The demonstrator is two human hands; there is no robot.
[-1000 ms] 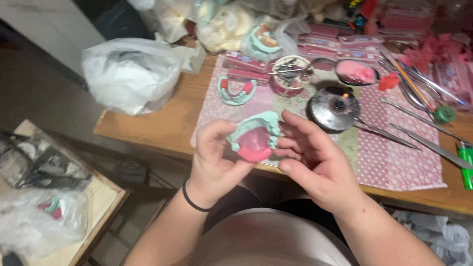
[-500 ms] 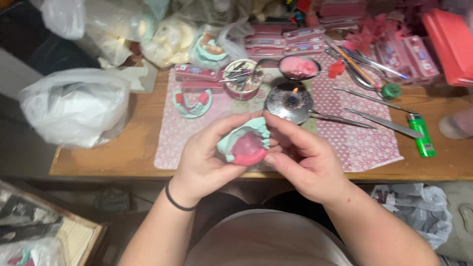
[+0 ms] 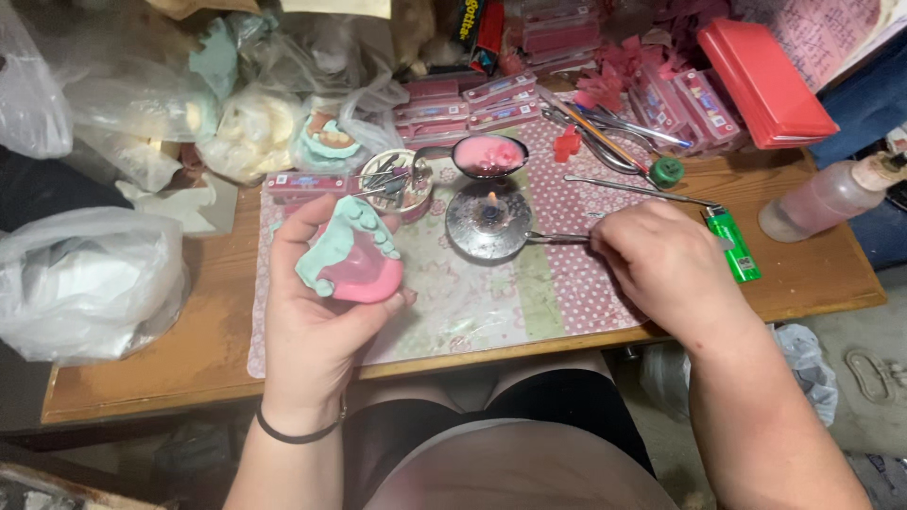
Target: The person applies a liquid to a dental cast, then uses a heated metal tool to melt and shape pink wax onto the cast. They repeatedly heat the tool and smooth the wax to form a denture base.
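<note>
From the head view, the person's left hand (image 3: 316, 326) is cupped palm-up around a pale green dental cast with a pink wax base (image 3: 351, 257), fingers wrapped under it and the thumb pressing its near edge, so the cast sits lifted just above the near part of the wooden counter (image 3: 208, 349). The right hand (image 3: 666, 264) is closed around the handle of a thin metal instrument (image 3: 557, 238), whose tip reaches out to the left from that hand into a small flame on a round shiny metal burner (image 3: 488, 222); the burner stands between the two hands, a little beyond them, on a pink dotted plastic mat (image 3: 557, 283). Just beyond the burner lies a metal spoon holding pink wax (image 3: 487, 156), and beyond the left hand's fingertips sits a round tin of small metal tools (image 3: 395, 179). Close to the right of the right hand lies a green lighter (image 3: 731, 244), and farther right a clear plastic bottle of pinkish liquid (image 3: 824, 198) rests on its side. To the left of the left hand sits a white plastic bag (image 3: 85, 283).
</note>
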